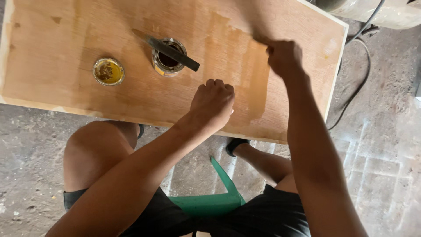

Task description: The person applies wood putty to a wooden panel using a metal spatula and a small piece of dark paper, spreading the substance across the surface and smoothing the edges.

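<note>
A round open tin [168,60] with a brush [172,52] laid across it stands far left on the plywood surface [66,39], its yellow lid [108,71] further left. The left hand [213,103] rests there as a closed, empty fist; the right hand [285,57] is clenched, perhaps around a rag, though blur hides it.

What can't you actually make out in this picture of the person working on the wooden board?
- What the right hand grips: head view, motion blur and the closed fingers hide it.
- Whether the left hand holds anything: its fist rests on the plywood board, palm down.
- The brush tip across the open tin: blurred against the wood.
- The board's far edge: cut off by the frame's top.
- The green seat: mostly covered by the legs.
</note>
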